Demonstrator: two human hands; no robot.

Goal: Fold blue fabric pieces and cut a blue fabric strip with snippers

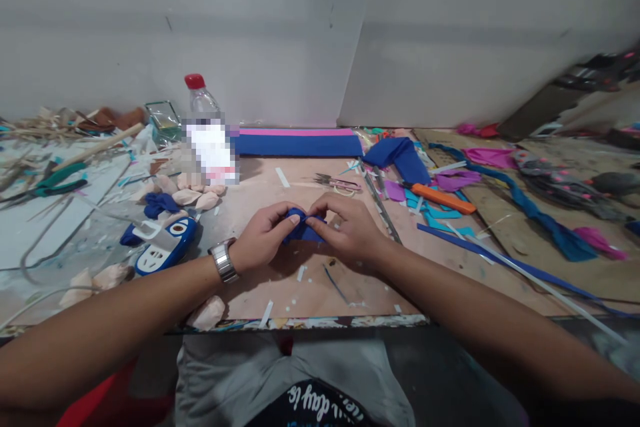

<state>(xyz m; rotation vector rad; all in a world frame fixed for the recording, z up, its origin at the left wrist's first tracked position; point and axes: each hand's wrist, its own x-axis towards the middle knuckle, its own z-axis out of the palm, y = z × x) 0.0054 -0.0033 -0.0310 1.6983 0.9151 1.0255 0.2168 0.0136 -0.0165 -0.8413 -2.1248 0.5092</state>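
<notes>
Between my two hands is a small piece of blue fabric [306, 233], gathered at the middle of the table. My left hand [267, 232], with a metal watch [224, 260] on its wrist, pinches the left side of the fabric. With thumb and fingers, my right hand [347, 227] grips its right side. The thumbs nearly meet on top, and the fingers partly hide the cloth. Just beyond the right hand lie small thread snips [337, 183]. A folded strip of blue fabric [300, 145] stretches along the back by the wall.
Left are a blue-and-white power strip [167, 247], pale pink fabric pieces [185, 197], green-handled pliers [60, 180] and a red-capped bottle [204, 103]. On the right lie an orange cutter [440, 197], a long blue strip [525, 190] and coloured scraps on cardboard [500, 230].
</notes>
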